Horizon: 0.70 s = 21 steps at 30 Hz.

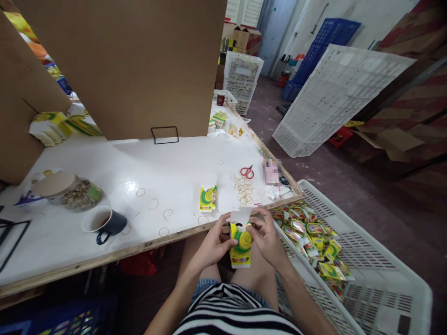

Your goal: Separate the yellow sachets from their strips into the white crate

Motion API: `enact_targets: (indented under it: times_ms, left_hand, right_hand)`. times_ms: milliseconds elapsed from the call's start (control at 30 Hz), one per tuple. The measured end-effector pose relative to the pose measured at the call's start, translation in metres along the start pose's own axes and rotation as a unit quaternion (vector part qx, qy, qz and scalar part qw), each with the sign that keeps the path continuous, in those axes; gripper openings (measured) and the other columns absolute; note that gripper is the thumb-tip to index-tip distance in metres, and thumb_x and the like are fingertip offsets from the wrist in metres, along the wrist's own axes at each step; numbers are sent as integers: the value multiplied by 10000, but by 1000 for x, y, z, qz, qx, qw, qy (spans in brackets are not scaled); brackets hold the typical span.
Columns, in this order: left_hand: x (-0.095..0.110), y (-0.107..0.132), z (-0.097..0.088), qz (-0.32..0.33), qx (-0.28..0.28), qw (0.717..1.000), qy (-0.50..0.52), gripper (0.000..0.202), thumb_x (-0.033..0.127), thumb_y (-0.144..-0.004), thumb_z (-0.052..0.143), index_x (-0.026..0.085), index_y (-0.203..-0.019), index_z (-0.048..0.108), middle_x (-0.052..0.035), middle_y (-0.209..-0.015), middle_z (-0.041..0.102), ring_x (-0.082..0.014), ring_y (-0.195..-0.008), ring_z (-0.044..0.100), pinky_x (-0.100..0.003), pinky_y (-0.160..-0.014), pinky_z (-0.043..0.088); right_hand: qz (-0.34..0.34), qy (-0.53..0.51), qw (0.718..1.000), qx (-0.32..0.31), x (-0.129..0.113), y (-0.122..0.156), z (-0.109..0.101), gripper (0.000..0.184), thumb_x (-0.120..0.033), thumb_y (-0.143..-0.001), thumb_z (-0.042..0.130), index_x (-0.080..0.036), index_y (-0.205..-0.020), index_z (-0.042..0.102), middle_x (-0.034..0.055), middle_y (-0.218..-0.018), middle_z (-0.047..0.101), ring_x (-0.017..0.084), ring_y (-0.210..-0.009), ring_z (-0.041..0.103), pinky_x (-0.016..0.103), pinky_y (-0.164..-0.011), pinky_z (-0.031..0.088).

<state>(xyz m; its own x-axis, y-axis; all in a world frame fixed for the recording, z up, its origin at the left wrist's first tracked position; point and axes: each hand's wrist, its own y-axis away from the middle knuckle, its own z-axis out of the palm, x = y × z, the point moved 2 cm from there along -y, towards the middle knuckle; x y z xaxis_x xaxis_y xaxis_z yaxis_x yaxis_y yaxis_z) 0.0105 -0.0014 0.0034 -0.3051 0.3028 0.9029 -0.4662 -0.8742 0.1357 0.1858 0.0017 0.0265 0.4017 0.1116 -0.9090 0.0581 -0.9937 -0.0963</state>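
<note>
Over my lap, just below the table's front edge, both hands grip a yellow and green packet (pixel 240 246) with a white flap at its top. My left hand (pixel 215 241) pinches its left side; my right hand (pixel 264 235) is closed on its upper right. A second yellow packet (pixel 208 198) lies flat on the white table (pixel 167 163). Several rubber bands (pixel 244 188) and red-handled scissors (pixel 247 171) lie near the table's right edge.
A white crate (pixel 377 279) on my right holds several similar packets (pixel 314 237). On the table's left stand a dark mug (pixel 104 223) and a lidded jar (pixel 68 190). A cardboard partition (pixel 139 65) stands behind. More white crates (pixel 331 97) lean across the aisle.
</note>
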Motion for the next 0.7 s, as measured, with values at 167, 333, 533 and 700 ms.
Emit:
enact_targets:
  times_ms: [167, 333, 533, 700]
  left_hand:
    - [2, -1, 1, 24, 48, 996, -76, 441, 207, -786, 638, 214, -1211, 520, -60, -1011, 665, -169, -812, 638, -251, -702, 497]
    - [2, -1, 5, 48, 80, 987, -129, 421, 131, -776, 593, 199, -1191, 566, -68, -1039, 671, -178, -847, 636, -269, -736, 514]
    - [4, 0, 5, 36, 41, 994, -90, 456, 162, -792, 603, 210, -1240, 525, -98, -1134, 648, -220, -1011, 619, -330, -865, 500]
    - [4, -3, 3, 29, 31, 999, 5, 491, 286, -782, 680, 201, -1232, 501, -101, -1043, 680, -222, -934, 655, -322, -826, 502]
  right_hand:
    - [-21, -11, 1000, -12, -6, -4, -9, 336, -423, -937, 454, -205, -949, 710, 83, -996, 693, 232, -986, 629, 366, -869, 491]
    - [64, -14, 989, -135, -4, -5, -3, 378, -352, -826, 630, -231, -1182, 596, 25, -860, 714, 190, -720, 656, 298, -647, 519]
    - [44, 132, 988, -63, -1, -8, 2, 247, -310, -803, 632, -259, -1045, 628, -55, -526, 614, 163, -475, 563, 241, -487, 417]
    - [27, 119, 990, -66, -4, -6, 9, 319, -328, -825, 627, -226, -1127, 611, -29, -576, 649, 174, -512, 604, 250, -514, 453]
